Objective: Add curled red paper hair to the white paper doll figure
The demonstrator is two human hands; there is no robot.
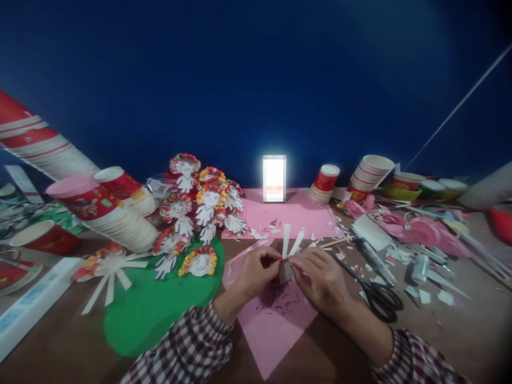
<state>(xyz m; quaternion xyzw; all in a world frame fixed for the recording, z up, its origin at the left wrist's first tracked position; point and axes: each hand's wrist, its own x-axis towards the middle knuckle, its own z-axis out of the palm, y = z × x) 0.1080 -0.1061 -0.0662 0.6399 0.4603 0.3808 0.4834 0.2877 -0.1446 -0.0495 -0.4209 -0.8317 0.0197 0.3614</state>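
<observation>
Several paper figures (210,198) look done imo, but one loose cutout (114,263) seems only part-curled, and the strip piece (286,241) pinched between left hand (259,271) and right hand (321,276) looks unfinished.

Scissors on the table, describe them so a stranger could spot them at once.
Start at the pink sheet pointing toward the viewer, front and centre. Go right, past the right hand, to the scattered paper scraps. The scissors lie there, set apart by two black looped handles.
</observation>
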